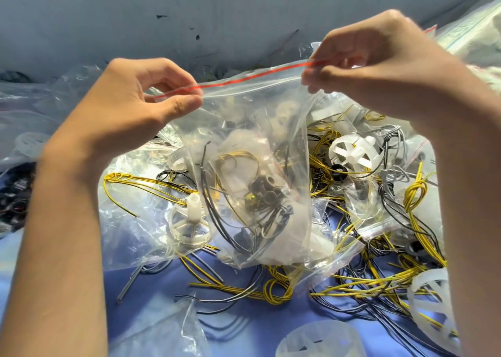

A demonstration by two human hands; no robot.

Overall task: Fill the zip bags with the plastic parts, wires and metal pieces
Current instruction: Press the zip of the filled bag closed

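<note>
Step, likely: sealing filled zip bag (257,139) | my left hand (141,104), right hand (379,66) each pinch red strip (252,77) | next: I press strip shut.

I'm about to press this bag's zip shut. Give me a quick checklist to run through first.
1. Left hand grip on zip strip: ok, pinching one end.
2. Right hand grip: ok, pinching the other end.
3. Wires and black rings down inside the bag: ok.
4. Strip clear of wires: ok.
5. Strip already pressed shut: cannot tell.
</note>
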